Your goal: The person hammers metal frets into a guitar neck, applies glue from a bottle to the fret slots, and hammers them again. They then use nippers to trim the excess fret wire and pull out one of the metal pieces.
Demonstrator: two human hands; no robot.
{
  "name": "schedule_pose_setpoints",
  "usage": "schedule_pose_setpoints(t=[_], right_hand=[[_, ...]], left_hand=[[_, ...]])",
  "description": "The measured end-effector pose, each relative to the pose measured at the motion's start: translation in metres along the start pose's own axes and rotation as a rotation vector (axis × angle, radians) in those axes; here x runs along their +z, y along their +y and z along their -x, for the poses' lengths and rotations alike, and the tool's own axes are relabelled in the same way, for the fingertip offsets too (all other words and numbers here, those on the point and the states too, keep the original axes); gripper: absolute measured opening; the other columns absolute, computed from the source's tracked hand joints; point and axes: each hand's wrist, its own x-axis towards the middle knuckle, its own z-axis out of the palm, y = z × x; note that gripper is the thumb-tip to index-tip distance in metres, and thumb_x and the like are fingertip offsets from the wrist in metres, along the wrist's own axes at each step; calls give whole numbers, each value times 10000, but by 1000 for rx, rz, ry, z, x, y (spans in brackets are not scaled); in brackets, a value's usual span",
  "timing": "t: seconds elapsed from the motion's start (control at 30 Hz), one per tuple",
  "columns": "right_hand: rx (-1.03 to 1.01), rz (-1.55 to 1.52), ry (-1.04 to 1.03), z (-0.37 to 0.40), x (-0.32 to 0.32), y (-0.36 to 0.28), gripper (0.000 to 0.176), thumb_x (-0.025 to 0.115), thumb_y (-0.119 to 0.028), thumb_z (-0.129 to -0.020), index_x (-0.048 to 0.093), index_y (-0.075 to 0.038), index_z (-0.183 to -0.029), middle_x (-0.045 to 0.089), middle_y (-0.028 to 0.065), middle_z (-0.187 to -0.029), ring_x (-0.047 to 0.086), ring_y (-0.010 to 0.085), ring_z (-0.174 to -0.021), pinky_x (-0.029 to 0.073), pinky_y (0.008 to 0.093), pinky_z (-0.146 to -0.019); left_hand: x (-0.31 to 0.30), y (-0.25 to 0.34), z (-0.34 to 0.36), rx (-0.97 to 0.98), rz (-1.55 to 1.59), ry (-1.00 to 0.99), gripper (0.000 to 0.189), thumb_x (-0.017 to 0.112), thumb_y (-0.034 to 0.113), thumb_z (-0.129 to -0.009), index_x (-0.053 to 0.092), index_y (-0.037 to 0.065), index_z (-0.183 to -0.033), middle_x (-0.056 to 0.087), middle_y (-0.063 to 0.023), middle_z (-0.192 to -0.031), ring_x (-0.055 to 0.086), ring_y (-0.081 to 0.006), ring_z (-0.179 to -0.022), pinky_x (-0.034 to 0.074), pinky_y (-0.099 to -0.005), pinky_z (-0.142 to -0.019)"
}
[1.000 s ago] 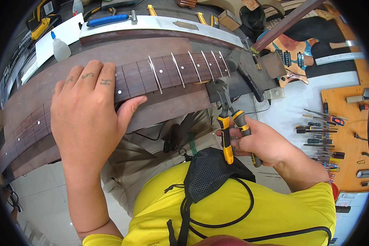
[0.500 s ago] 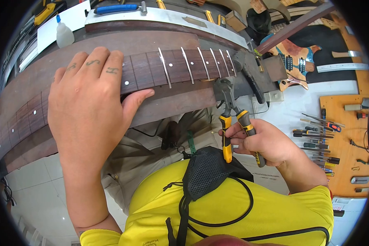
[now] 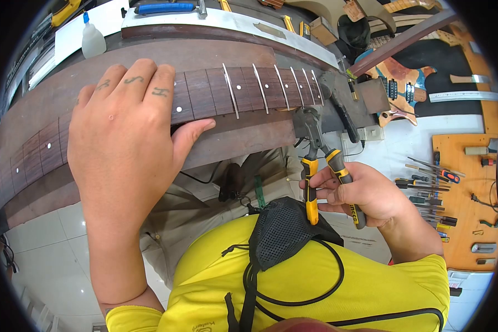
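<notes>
A dark wooden guitar neck (image 3: 205,91) with white dot inlays lies across a brown board. Silver fret wires (image 3: 260,88) cross its right part and jut past both edges; bare slots show further left. My left hand (image 3: 122,127) is wrapped over the neck from above, fingers across the fretboard and thumb along the near edge. In my right hand (image 3: 365,193) is a pair of cutting pliers (image 3: 311,182) with yellow and black handles, spread apart. Their jaws point up, right by the neck's near edge at its right end, below the last frets.
Beyond the brown board (image 3: 232,52) lies a long white-topped beam (image 3: 232,22) with a blue-handled hammer (image 3: 166,8) on it. A black-handled tool (image 3: 346,122) lies beside the neck's right end. A guitar body (image 3: 398,83) and a tool rack (image 3: 465,193) are at right.
The view has shifted slightly, so everything appears a little further right. My left hand keeps its place on the neck, and the pliers stay beside its right end.
</notes>
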Motion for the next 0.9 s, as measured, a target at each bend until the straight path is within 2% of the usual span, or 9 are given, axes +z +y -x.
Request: schedule_pose_setpoints(t=[0.03,0.1,0.13,0.23,0.3,0.4,0.5,0.83,0.9], right_hand=[[0,-1,2,1,1,-2,354,630,-6,-923,623,54,-1271,634,120,-1234,658,164,-1032,557,316,-937],[61,25,31,3,5,-8,371,611,46,-894,598,37,-1265,636,175,-1382,645,291,-1297,542,429,-1095],[62,25,32,3,5,-8,371,611,46,-894,598,37,-1265,636,175,-1382,645,291,-1297,542,429,-1095],[56,-7,18,1,4,-4,351,616,39,-898,601,29,-1249,645,166,-1359,662,276,-1261,562,424,-1058],[13,-40,16,0,3,1,340,604,19,-919,613,42,-1258,646,139,-1242,674,197,-1044,584,347,-913],[9,-85,59,2,8,1,342,593,35,-909,605,39,-1251,650,131,-1234,675,191,-996,589,337,-853],[19,-105,15,2,11,-1,330,594,37,-912,601,36,-1242,650,125,-1232,670,182,-966,583,322,-814],[15,-65,6,0,4,2,354,587,38,-920,579,28,-1273,649,138,-1233,663,186,-980,578,317,-830],[11,-89,-6,-1,4,3,430,589,35,-886,568,19,-1315,648,144,-1252,677,209,-1023,574,321,-851]], left_hand=[[0,0,0,-2,-3,-4,681,810,538,-810,715,21,-1244,713,-163,-1266,657,-387,-1174,506,-469,-993],[0,0,0,-2,-2,-5,682,808,539,-812,715,21,-1246,714,-164,-1266,657,-389,-1176,506,-469,-996],[0,0,0,-3,0,-7,683,806,539,-814,715,20,-1248,715,-165,-1267,657,-391,-1178,506,-469,-1000],[-1,0,-1,-1,7,-5,675,806,532,-816,716,18,-1245,718,-164,-1259,659,-390,-1175,507,-470,-994],[-1,0,-1,-4,15,-8,673,805,530,-817,716,16,-1243,719,-164,-1258,659,-389,-1173,507,-470,-991],[0,0,-1,1,16,-8,672,805,528,-817,716,13,-1240,719,-164,-1259,660,-387,-1171,507,-470,-986],[0,-1,0,7,12,4,672,804,528,-818,715,12,-1239,718,-165,-1262,660,-387,-1170,507,-470,-985],[0,1,0,-8,-2,-6,681,808,531,-810,713,18,-1248,716,-162,-1260,656,-383,-1181,501,-472,-1005],[0,1,0,-5,-1,0,681,808,532,-810,713,19,-1248,716,-161,-1258,656,-382,-1180,501,-471,-1003]])
